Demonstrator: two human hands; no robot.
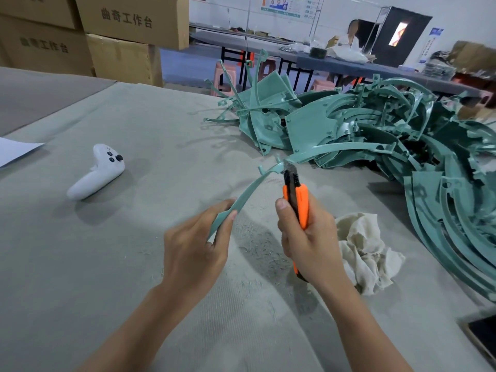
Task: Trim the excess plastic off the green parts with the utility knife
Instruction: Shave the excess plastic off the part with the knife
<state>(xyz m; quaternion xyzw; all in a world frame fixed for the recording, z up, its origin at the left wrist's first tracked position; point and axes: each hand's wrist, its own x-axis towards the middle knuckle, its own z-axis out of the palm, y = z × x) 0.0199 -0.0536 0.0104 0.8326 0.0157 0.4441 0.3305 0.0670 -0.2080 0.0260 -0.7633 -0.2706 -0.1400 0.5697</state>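
While our left hand (193, 245) pinches the near end of a curved green strip (249, 187) between thumb and fingers, our right hand (308, 237) is wrapped round the orange knife (295, 200), blade up, its tip meeting the strip by the small hooks at the far end. Strip and knife are held just above the grey table (107, 264), near its middle. Green shavings (257, 248) litter the cloth beneath our hands. A crumpled rag (365, 253) lies just right of the knife hand. Beyond it, a pile of green parts (375, 130) sprawls to the table's right edge. A white controller (98, 170) rests well to the left, with paper (13, 153) at the left edge. Cardboard boxes (128, 22) stand stacked at far left, and a person (351, 33) sits at a distant bench.
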